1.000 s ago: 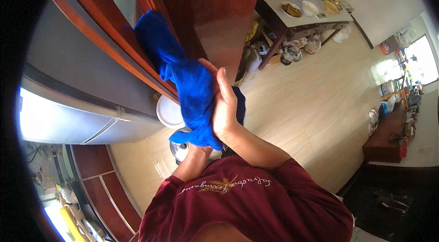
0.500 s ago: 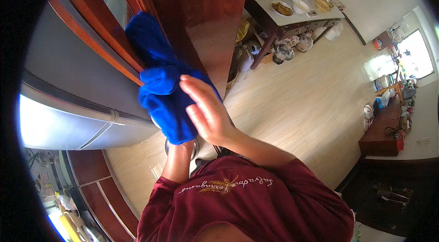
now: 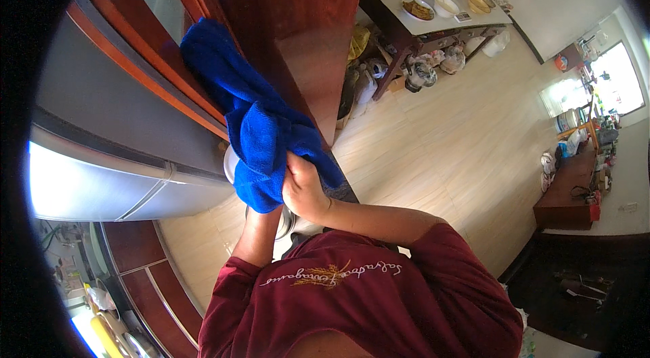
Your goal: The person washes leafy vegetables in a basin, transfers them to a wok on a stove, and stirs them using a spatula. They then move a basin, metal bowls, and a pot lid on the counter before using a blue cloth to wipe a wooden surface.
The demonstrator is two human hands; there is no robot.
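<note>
A bright blue cloth (image 3: 261, 131), soft like a towel, stretches from beside the reddish-brown wooden door frame down to my left wrist. It is bunched in the middle, and a long flap leans up and away to the left. My left hand is hidden beneath the cloth; only my left forearm (image 3: 257, 236) shows, so its fingers cannot be seen. My right hand (image 3: 305, 185) is closed on the cloth's lower right side, next to the covered left hand. Behind the cloth, part of a white round thing (image 3: 231, 163) peeks out.
A dark red wooden door (image 3: 298, 26) stands close ahead, with a silver-grey refrigerator (image 3: 135, 192) at left. Farther right, a table (image 3: 420, 23) bears dishes, with bags underneath. A low red-brown cabinet (image 3: 565, 199) stands at far right. Pale tiles (image 3: 433, 148) cover the floor.
My right hand has gone from flat with fingers outstretched to closed on the cloth, a little lower. The cloth's bunched middle has shifted right and its folds have changed.
</note>
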